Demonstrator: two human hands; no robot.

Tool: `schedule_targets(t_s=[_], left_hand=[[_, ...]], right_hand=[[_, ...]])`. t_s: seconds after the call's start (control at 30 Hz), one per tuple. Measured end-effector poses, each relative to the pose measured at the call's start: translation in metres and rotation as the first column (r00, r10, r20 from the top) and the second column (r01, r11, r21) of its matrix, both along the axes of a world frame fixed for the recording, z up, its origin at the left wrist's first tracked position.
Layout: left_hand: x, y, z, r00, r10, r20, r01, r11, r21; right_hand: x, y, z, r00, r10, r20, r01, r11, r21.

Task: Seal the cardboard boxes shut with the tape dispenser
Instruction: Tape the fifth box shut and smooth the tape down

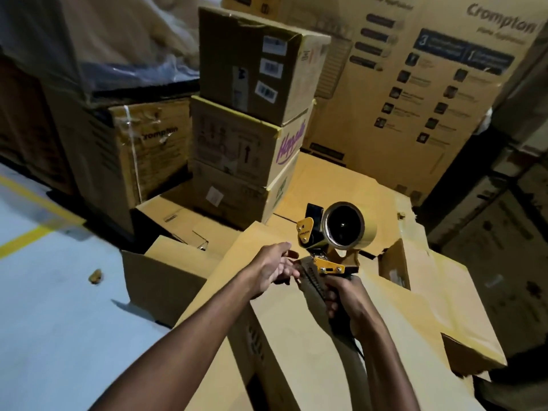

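Right grip [345, 301] clasping tape dispenser [336, 232], left grip [274, 266] loose

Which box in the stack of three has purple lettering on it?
The middle box: purple script runs along its right face. The top box carries barcode labels, the bottom box green print.

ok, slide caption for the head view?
Right hand grips the yellow tape dispenser above a cardboard box; left hand beside its blade.

tape dispenser [335, 244] handle is mostly hidden and barcode labels [270, 68] are unreadable.
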State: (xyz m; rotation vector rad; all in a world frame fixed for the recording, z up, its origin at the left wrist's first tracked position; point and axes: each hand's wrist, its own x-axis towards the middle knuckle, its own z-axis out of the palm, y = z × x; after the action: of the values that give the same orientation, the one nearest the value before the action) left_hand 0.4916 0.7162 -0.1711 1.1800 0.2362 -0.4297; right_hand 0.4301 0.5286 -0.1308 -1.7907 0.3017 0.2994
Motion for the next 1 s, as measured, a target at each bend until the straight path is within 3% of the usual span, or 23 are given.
schedule_targets(t_s=[0.2, 0.33, 0.47, 0.6, 0.8, 1.0], left_hand=[[-0.01, -0.001, -0.01, 0.972, -0.06, 0.227, 0.065, 0.998, -0.013], [-0.018, 0.0, -0.008, 0.951, -0.055, 0.305, 0.037, 0.997, 0.063], [-0.023, -0.006, -0.006, 0.953, 0.034, 0.3, -0.09, 0.98, 0.176], [-0.022, -0.01, -0.007, 0.934, 0.151, 0.322, -0.221, 0.956, 0.191], [-0.018, -0.008, -0.006, 0.966, -0.002, 0.26, -0.058, 0.973, 0.223], [-0.014, -0.002, 0.004, 0.98, -0.015, 0.197, -0.011, 0.992, 0.128]], right_hand=[[-0.002, -0.003, 0.004, 0.997, 0.038, -0.072, -0.039, 0.999, -0.007], [-0.003, -0.002, 0.008, 0.995, 0.026, -0.092, -0.025, 1.0, 0.016], [-0.007, -0.01, 0.011, 0.998, 0.021, -0.065, -0.022, 1.0, -0.01], [-0.01, -0.019, 0.011, 0.999, -0.002, -0.049, 0.003, 1.0, 0.03], [-0.014, -0.018, 0.011, 1.0, 0.01, -0.007, -0.01, 0.999, 0.044], [-0.014, -0.01, 0.008, 1.0, 0.003, 0.03, -0.002, 1.0, -0.027]])
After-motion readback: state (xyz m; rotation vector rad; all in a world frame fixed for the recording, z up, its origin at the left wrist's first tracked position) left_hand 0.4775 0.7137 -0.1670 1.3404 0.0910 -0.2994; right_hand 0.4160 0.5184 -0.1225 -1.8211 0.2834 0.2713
